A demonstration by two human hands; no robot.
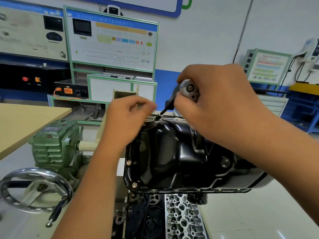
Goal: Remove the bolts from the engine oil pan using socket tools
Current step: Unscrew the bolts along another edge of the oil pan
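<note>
Black oil pan point(172, 152): glossy, seen in the head view at centre, mounted facing up on an engine held in a stand; flange rim runs round it.
Bolts point(129, 163): two silver heads seen on the pan's left flange, one above the other point(134, 185).
Right hand point(217, 100): curled round the head of a ratchet point(189, 89), held above the pan's far edge.
Extension point(163, 112): dark bar slanted down-left from the ratchet, tip met at the far-left flange.
Left hand point(127, 121): fingers curled, blurred, just beside the extension tip; whether anything is pinched cannot be told.
Cylinder head point(183, 218): seen below the pan, valve gear exposed.
Green gearbox point(55, 144): left of the engine, chrome handwheel point(34, 188) in front of it.
Desk point(25, 121): tan top, far left.
Training boards point(112, 40): set against the back wall.
</note>
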